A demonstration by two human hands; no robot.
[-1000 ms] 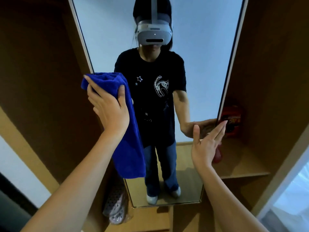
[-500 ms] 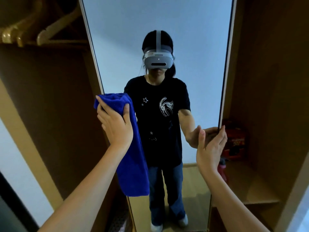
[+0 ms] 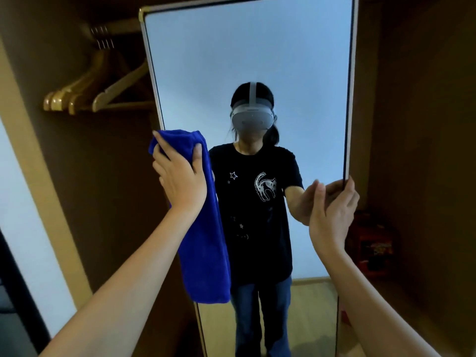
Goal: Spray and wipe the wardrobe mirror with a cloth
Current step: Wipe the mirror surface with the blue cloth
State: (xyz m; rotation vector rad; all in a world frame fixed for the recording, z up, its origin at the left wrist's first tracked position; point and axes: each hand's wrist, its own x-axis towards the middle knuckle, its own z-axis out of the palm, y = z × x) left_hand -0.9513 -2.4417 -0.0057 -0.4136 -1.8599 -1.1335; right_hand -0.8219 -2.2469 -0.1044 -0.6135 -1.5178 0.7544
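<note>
While I'm pressing the cloth (image 3: 203, 228) w/ my left hand (image 3: 180, 176), fingers spread flat, near the mirror (image 3: 247, 60)'s left edge, my right hand (image 3: 332, 215) is curling round its right edge. Risk: mirror's swinging if I'm pushing too hard; loose cloth tail's smearing.

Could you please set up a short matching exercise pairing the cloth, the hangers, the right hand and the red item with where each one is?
Things:
1. blue cloth
2. wooden hangers
3. right hand
4. red item

Places:
A. dim shelf right of the mirror
B. on the mirror's right edge
C. rail left of the mirror
D. under the left hand, against the glass

Pairs: 1-D, 2-C, 3-B, 4-A
</note>
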